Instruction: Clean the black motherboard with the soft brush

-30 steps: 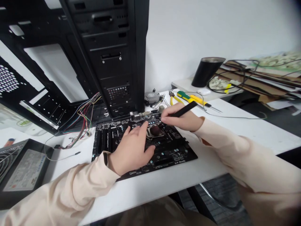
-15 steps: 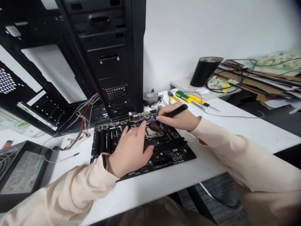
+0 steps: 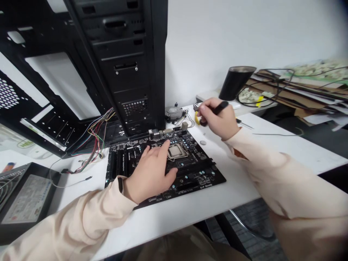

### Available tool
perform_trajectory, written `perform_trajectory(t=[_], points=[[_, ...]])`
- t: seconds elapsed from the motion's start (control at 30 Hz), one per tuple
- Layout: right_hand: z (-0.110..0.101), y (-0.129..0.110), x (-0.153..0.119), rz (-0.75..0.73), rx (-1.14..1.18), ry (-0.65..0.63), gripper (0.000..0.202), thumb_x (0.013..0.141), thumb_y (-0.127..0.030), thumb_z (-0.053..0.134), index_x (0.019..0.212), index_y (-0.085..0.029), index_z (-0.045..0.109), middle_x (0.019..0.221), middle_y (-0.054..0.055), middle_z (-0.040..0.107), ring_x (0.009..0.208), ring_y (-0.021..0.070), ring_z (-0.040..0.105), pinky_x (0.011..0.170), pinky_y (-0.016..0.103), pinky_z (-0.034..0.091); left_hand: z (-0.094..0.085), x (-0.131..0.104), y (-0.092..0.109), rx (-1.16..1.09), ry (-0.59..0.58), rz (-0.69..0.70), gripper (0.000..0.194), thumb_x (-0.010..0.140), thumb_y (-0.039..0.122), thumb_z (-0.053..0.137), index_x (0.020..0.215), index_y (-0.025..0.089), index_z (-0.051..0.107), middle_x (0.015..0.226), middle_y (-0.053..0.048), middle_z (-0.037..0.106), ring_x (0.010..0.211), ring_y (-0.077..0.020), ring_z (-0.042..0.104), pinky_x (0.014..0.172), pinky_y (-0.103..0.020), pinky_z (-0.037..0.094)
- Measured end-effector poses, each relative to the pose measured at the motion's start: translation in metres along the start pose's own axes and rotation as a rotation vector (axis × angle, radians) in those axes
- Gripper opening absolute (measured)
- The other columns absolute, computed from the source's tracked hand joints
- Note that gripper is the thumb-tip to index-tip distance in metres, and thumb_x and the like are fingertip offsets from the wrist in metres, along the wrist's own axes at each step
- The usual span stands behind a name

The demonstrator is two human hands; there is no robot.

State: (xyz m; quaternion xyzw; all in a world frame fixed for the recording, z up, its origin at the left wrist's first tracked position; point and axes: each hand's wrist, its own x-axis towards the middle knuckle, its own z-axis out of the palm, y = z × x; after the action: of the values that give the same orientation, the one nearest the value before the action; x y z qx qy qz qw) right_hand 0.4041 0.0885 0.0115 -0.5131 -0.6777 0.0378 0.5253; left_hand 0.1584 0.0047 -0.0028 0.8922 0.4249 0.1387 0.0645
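A black motherboard (image 3: 201, 170) lies flat on the white table, with a silver processor (image 3: 176, 150) in its socket. My left hand (image 3: 153, 170) rests on the board just left of the socket, open, fingers and thumb spread. Off the board's far right corner, my right hand (image 3: 217, 119) is closed around a soft brush with a black handle (image 3: 221, 107). The brush's dark head points down and left, partly hidden by my fingers and blurred. Under that hand, a small grey round piece (image 3: 203, 143) lies on the table.
A black computer case (image 3: 130, 72) stands behind the board, with coloured cables (image 3: 96, 134) at its foot. A power supply (image 3: 27, 199) is on the left. Behind my right hand are a cooler fan (image 3: 174, 113), partly covered pliers (image 3: 197, 117) and a black tumbler (image 3: 236, 83).
My right hand has lifted the brush off the processor and moved right and away, past the board's edge. The processor now shows fully. My left hand has stayed in place.
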Motion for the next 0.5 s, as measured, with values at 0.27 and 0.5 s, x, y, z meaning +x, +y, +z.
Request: perform_trajectory(t=[0.27, 0.5], points=[[-0.011, 0.013, 0.013, 0.18, -0.645, -0.329, 0.033, 0.077, -0.03, 0.051, 0.105, -0.015, 0.062, 0.084, 0.012, 0.068, 0.076, 0.026, 0.06, 0.066, 0.035, 0.042, -0.001, 0.0, 0.001, -0.018, -0.006, 0.006, 0.067, 0.085, 0.028, 0.053, 0.142, 0.004, 0.025, 0.133, -0.019, 0.052, 0.126, -0.0288, 0.046, 0.111, -0.051, 0.025], [-0.013, 0.023, 0.016, 0.168, -0.713, -0.576, 0.027, 0.067, -0.019, 0.052, 0.089, -0.019, 0.067, 0.081, 0.009, 0.067, 0.077, 0.0247, 0.06, 0.065, 0.032, 0.04, -0.005, 0.001, 0.004, -0.032, -0.02, 0.005, 0.03, 0.086, 0.026, 0.052, 0.113, 0.014, 0.05, 0.112, -0.012, 0.062, 0.111, -0.0277, 0.056, 0.109, -0.054, 0.027]])
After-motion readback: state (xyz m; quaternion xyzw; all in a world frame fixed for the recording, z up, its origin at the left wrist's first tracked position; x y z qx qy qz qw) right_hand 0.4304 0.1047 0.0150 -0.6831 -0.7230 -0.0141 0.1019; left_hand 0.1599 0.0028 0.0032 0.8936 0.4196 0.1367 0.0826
